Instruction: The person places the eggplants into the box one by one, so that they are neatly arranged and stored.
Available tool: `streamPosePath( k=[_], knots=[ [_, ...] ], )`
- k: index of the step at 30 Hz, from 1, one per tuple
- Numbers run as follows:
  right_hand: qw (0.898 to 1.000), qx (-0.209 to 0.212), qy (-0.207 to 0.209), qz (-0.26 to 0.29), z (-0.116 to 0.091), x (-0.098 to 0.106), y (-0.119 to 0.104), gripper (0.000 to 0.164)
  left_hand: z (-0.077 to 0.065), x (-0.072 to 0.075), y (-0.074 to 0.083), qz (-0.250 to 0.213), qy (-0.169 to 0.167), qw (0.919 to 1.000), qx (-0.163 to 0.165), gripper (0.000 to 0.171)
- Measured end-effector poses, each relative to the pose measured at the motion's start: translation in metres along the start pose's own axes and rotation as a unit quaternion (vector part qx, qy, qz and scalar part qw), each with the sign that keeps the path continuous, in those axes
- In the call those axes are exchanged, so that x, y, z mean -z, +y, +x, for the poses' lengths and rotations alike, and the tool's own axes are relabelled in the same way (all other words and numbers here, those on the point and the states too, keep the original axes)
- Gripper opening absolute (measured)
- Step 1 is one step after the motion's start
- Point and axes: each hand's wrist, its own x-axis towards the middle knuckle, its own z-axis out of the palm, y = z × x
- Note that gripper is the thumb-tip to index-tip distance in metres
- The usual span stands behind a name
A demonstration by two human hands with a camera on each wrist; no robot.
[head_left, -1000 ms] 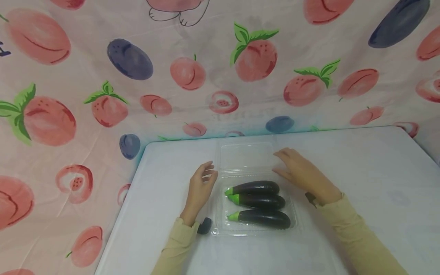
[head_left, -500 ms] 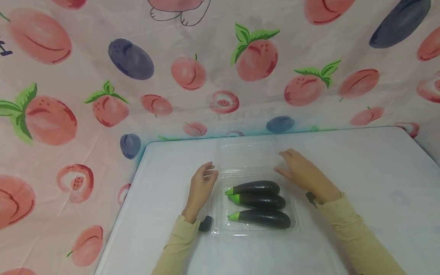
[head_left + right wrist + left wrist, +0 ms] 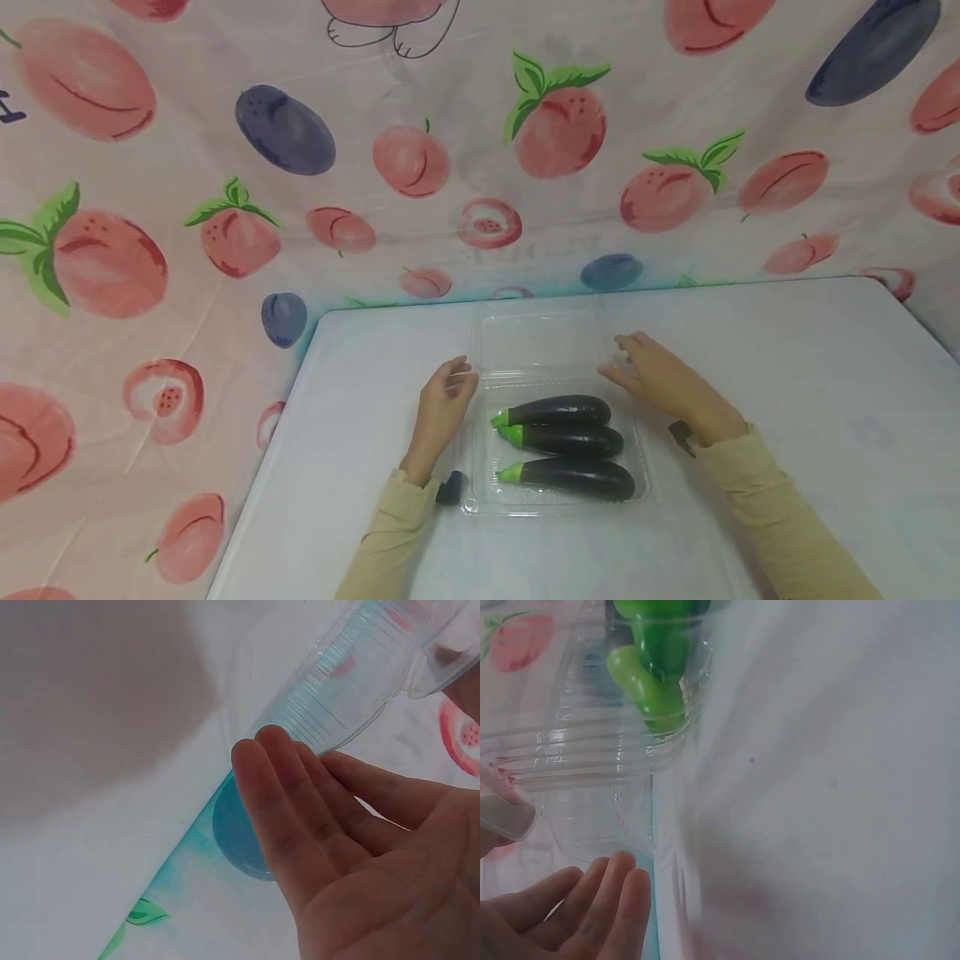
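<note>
A clear plastic clamshell box (image 3: 555,507) lies unfolded on the table, its lid (image 3: 540,340) laid back toward the wall. Three dark purple eggplants (image 3: 577,477) with green stem ends rest side by side in the base, stems to the left. Beside the box's left edge, near the hinge, is my left hand (image 3: 441,412), fingers loosely bent and holding nothing. My right hand (image 3: 667,379) hovers by the right edge near the hinge, with nothing in it. In the left wrist view the green stem ends (image 3: 656,682) show through the plastic wall.
The white table (image 3: 810,400) carries the box near its middle. Behind and to the left hangs a pale cloth (image 3: 352,75) printed with peaches and dark blue fruit. A black wrist camera (image 3: 450,489) sits on the left wrist, another (image 3: 681,435) on the right.
My right hand has drawn back slightly to the right, away from the lid's edge. The left hand has shifted very little. Box and eggplants stay where they were.
</note>
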Motion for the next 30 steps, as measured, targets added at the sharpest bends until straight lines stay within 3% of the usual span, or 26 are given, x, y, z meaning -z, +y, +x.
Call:
streamPosePath(
  k=[16, 30],
  knots=[
    [0.999, 0.002, 0.007, 0.033, 0.0009, -0.0043, 0.0053, 0.065, 0.0005, -0.0009, 0.0003, -0.022, -0.008, 0.9995, 0.02, 0.044],
    [0.999, 0.005, 0.01, 0.032, 0.0001, -0.0013, 0.0027, 0.065, 0.0008, 0.0018, -0.0001, -0.055, -0.013, 0.9984, 0.008, 0.046]
  ],
)
